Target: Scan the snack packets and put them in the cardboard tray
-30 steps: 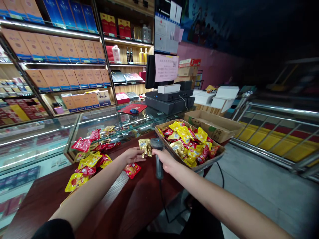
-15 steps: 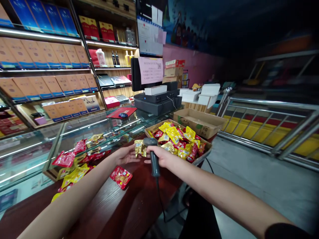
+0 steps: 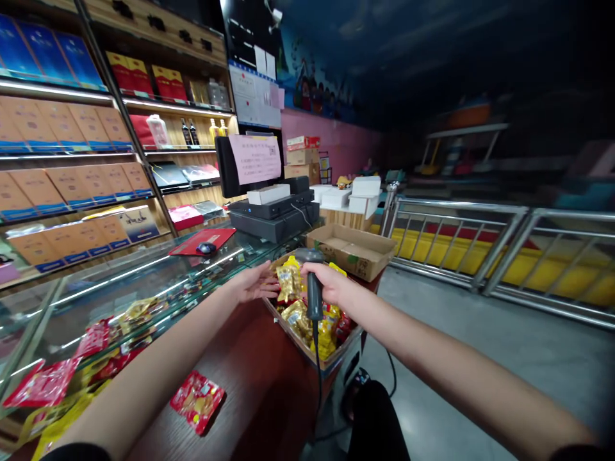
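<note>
My right hand (image 3: 327, 282) is closed around the handle of a dark handheld barcode scanner (image 3: 314, 298), its cable hanging down. A gold snack packet (image 3: 288, 280) stands upright just left of the scanner head, over the box; whether my right fingers also touch it is hidden. My left hand (image 3: 254, 282) is open beside this packet, fingers stretched toward it. Below both hands is a cardboard box (image 3: 293, 340) of red, yellow and gold snack packets. Another gold packet (image 3: 296, 318) lies in it. A single red packet (image 3: 198, 401) lies on the dark wooden tabletop (image 3: 250, 378).
Loose packets (image 3: 96, 337) lie on the glass counter (image 3: 144, 272) at left. Behind the box stand another cardboard box (image 3: 353, 246) and a monitor (image 3: 228, 166) with a paper sheet. A mouse (image 3: 206, 248) rests on a red pad. Metal railings (image 3: 446, 208) stand at right.
The view has turned to the right. Both hands, the scanner and the gold packet have moved from above the tabletop to over the box of packets.
</note>
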`<state>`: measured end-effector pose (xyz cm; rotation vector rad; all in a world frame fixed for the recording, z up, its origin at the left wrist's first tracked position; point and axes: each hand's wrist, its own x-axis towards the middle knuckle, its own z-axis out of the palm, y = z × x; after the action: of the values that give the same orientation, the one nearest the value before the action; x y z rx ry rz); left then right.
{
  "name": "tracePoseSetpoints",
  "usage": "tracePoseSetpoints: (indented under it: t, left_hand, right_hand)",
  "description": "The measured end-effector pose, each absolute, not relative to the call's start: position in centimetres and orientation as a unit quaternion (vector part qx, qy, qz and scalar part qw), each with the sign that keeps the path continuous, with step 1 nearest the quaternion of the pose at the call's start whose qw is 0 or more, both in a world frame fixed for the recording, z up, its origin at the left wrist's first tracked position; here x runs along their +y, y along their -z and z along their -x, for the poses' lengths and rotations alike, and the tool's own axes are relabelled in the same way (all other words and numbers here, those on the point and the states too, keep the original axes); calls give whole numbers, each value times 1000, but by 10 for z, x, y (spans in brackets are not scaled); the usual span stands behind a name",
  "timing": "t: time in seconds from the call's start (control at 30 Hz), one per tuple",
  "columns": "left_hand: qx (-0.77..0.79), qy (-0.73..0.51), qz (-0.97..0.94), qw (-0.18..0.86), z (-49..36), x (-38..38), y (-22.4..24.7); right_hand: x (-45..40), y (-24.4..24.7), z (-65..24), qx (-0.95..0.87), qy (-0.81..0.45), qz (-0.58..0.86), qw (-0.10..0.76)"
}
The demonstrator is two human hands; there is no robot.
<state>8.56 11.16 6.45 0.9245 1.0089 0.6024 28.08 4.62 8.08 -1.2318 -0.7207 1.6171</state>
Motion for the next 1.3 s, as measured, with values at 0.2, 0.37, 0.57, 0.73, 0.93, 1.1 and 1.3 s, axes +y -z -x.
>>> tracePoseSetpoints:
  t: [0.2, 0.37, 0.57, 0.73, 0.93, 1.1, 1.3]
  left_hand:
    - [476, -280, -391, 736, -65, 103, -48]
    - [493, -312, -337, 739, -4, 77, -35]
    - [510, -362, -276, 730, 68, 35, -21]
    - [530, -383, -237, 718, 106, -4, -9]
    - [539, -381, -193, 726, 134, -55, 12]
    - [544, -341, -187, 744, 137, -82, 33]
    - [546, -346, -173, 743, 129, -76, 51]
  right_hand:
    - [41, -67, -271, -281, -686, 499, 448]
    - [35, -56, -220, -320, -699, 481, 421]
    - [25, -50, -168, -346, -722, 472, 371]
    - [15, -28, -130, -355, -748, 470, 305]
    - [0, 15, -95, -361, -768, 489, 203]
    - [-7, 32, -83, -346, -773, 505, 167]
    - [-3, 39, -84, -299, -799, 496, 162]
